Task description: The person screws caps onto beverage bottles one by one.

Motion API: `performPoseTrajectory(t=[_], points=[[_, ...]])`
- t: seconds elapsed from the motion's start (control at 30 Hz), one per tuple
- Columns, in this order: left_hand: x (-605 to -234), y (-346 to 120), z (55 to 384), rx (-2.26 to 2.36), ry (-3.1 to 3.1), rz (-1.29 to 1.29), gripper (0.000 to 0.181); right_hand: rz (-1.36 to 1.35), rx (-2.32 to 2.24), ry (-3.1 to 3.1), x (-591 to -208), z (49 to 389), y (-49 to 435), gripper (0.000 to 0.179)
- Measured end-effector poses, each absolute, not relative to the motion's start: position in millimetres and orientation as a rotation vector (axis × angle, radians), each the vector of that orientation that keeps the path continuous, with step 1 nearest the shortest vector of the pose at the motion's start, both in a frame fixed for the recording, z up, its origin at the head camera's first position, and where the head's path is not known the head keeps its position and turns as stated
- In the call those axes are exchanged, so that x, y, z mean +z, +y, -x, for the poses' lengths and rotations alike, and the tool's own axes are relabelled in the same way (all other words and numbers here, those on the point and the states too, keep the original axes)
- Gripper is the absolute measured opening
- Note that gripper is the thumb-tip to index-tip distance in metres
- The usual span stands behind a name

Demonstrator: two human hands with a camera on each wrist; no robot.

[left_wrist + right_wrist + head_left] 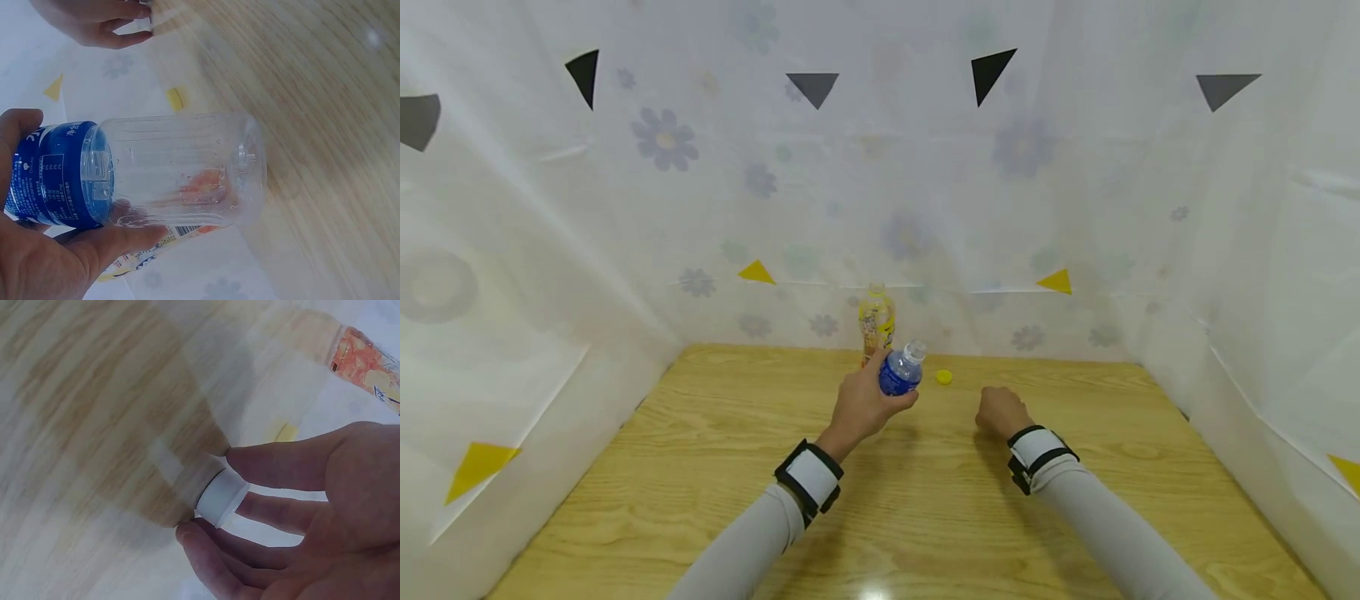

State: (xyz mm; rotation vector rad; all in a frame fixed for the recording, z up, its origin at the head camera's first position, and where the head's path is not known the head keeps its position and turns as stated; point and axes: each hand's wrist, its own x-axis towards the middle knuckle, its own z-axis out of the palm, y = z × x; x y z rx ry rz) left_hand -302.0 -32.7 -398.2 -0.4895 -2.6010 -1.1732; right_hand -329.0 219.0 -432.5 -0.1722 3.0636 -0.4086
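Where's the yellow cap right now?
In the head view, the yellow cap lies near the back edge of the table, right of the blue-labelled bottle and left of the right hand.

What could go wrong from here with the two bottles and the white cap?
The blue-labelled bottle in the left hand is uncapped, so any liquid inside might spill if it tips. The white cap, between thumb and fingers of the right hand, could be nudged away. The orange-printed bottle stands beyond the left hand and might get bumped.

White flower-patterned sheeting [715, 225], 2 black triangles [991, 73] — wood-grain table [925, 517] below.
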Motion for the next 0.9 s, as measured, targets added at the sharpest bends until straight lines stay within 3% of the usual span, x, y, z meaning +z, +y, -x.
performPoseTrajectory(t=[0.23, 0.4, 0.63, 0.9], points=[[-398, -32, 302, -1.172, -2.587, 0.494, 0.069, 0.226, -0.431, 3.115, -438, 329, 220, 0.02], [-398, -33, 301, -1.157, -2.589, 0.49, 0.068, 0.287, -0.462, 3.131, -431, 328, 219, 0.006], [-397, -33, 300, -1.144, -2.592, 0.479, 0.07, 0.392, -0.516, 3.183, -395, 325, 207, 0.032], [-397, -32, 300, -1.17, -2.602, 0.485, 0.069, 0.496, -0.801, 3.268, -352, 305, 186, 0.031]])
